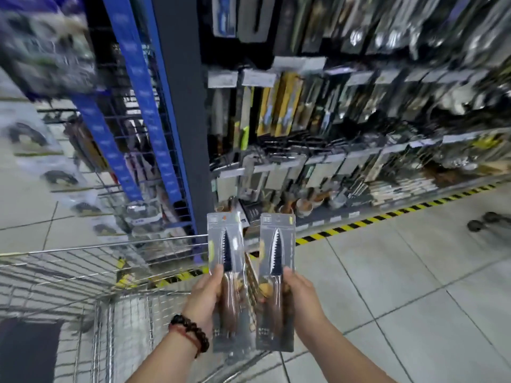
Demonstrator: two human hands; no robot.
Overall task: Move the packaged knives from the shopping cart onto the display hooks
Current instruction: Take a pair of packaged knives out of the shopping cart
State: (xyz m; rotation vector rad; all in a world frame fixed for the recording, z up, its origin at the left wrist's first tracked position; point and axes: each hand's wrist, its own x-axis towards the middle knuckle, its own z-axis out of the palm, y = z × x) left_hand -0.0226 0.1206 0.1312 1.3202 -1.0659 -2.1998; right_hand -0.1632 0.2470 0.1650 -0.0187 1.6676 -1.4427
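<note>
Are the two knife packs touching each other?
Apart. The head view shows a clear gap, with cart wire and floor visible between the left pack and the right pack, each held in its own hand.

Person, head view: two bare forearms, no sleeves in view, no gloves, no rings visible. Left hand [206,291] wrist carries a bracelet [190,331] of dark round beads, with a thin red cord [184,336] band just beside it on the forearm side. Right hand [300,295] wrist bare: no watch, no band.
</note>
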